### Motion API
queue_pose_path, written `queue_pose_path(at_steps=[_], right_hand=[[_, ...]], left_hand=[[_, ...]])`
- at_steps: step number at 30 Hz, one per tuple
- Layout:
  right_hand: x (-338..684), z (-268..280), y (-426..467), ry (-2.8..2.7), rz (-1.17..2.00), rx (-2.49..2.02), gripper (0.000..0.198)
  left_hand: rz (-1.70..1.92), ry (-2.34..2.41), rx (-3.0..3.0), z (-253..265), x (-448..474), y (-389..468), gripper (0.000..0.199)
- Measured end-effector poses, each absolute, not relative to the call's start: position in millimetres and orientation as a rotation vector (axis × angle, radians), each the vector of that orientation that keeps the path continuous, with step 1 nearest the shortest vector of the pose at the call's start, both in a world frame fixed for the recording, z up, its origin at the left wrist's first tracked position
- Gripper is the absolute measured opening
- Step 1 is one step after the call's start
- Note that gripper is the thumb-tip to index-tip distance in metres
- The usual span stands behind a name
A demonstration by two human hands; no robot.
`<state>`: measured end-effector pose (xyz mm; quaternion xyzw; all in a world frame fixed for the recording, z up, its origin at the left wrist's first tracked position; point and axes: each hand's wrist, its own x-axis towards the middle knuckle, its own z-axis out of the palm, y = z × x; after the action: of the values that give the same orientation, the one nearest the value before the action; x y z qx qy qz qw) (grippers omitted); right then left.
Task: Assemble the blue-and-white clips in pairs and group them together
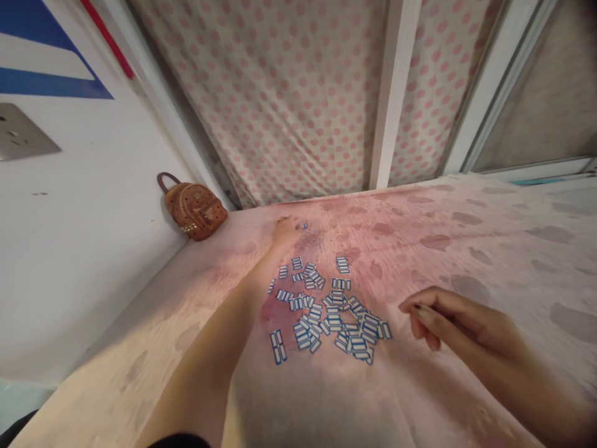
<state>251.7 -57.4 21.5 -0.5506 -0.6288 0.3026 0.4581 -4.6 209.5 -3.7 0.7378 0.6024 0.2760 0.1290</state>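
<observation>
Head view: the left forearm (224, 323) extends across a pink cloth (410, 218) marked with grey leaf-shaped patches, a dark sleeve edge (180, 440) showing at its near end. The left hand (283, 228) is at the far part of the cloth, small and blurred; the state of its grip, and whether it is clamped on anything, cannot be told. Just beside its fingers, to the right, lies a small blue-and-white piece (305, 226).

The right hand (450, 323) is held to the right of the main heap, apart from it. Its fingers are curled inward, with thumb and forefinger close together; whether anything is pinched between them cannot be told.

Blue-bordered white labels (359, 344) lie scattered on the cloth between the two arms. Most overlap at varied angles in a loose heap; smaller groups lie around its far side, one short stack (342, 265) at the far right of the spread. An upright-looking pair (278, 346) lies apart at the near left, close to the left forearm.

Surroundings noted: a small brown backpack (198, 211) at the wall side, a polka-dot curtain (303, 93) behind a white post (396, 93), and a wall socket (23, 137) at upper left.
</observation>
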Motion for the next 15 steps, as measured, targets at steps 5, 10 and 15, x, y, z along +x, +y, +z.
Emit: queue_pose_path(at_steps=[5,10,15], right_hand=[[254.5,19.7,-46.2,-1.537,0.774,-1.31,0.031],[254.9,11.4,-31.4,-1.54,0.795,-1.265,0.034],[255.7,11.9,-28.5,-1.519,0.794,-1.269,0.032]], left_hand=[[0.531,1.136,2.551,-23.1,30.4,117.2,0.055],[0.082,1.19,2.612,-23.0,48.6,55.9,0.082],[-0.04,1.15,2.628,-5.7,36.0,25.4,0.08]])
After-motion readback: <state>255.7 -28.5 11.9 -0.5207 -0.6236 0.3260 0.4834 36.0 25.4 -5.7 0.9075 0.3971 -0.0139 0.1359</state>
